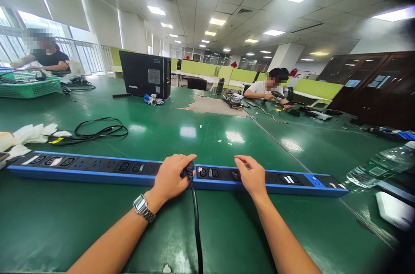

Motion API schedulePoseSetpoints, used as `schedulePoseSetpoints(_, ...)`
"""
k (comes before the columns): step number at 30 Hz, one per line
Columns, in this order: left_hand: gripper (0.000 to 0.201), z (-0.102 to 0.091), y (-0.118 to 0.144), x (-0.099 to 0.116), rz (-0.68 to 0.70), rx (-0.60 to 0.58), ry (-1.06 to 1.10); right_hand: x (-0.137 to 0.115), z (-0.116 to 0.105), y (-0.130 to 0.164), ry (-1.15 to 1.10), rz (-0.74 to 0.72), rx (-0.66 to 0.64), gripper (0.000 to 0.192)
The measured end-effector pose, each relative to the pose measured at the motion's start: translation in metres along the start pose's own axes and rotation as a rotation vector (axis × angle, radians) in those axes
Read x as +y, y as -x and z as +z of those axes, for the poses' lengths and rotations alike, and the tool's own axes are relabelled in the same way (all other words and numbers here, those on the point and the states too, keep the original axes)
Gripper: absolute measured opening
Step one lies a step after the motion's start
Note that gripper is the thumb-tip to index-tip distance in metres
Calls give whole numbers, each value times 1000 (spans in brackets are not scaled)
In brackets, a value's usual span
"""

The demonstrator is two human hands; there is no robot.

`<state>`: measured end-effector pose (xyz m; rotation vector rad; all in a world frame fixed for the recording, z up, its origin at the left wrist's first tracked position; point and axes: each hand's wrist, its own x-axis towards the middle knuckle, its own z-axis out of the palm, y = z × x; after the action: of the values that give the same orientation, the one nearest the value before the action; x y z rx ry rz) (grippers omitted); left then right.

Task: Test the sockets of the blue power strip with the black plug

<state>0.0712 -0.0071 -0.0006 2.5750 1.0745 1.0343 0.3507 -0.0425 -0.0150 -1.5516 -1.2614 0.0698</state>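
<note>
A long blue-and-black power strip (175,179) with several sockets lies across the green table before me. My left hand (171,174) is closed around a black plug (189,171) at the middle of the strip. From this plug a thick black cable (196,226) runs down towards me over the table edge. My right hand (252,174) is over the strip farther right, its thumb and forefinger a little apart with nothing visible between them. Its other fingers are partly hidden. On my left wrist is a metal-banded watch (142,205).
A coiled black cable (103,130) and white gloves (34,133) lie at left. Behind stand a black computer case (145,74) and a green basket (30,88). A water bottle (382,164) lies at right. Two people sit across the table, one handling a dark tool.
</note>
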Motion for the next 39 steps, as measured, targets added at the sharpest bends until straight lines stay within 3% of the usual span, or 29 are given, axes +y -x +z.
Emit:
schedulePoseSetpoints(9,44,-2,-1,-3,-27,-65,8,-4,3,2,-39,45,-16,32)
schedulePoseSetpoints(16,29,-1,-2,-1,-203,-31,13,-6,2,4,-39,96,-29,32)
schedulePoseSetpoints(30,28,-5,-4,-4,-82,-165,-14,-6,4,5,-2,85,-44,32)
schedulePoseSetpoints(39,27,-6,-8,-3,-3,-166,-58,-4,5,6,30,58,-40,32)
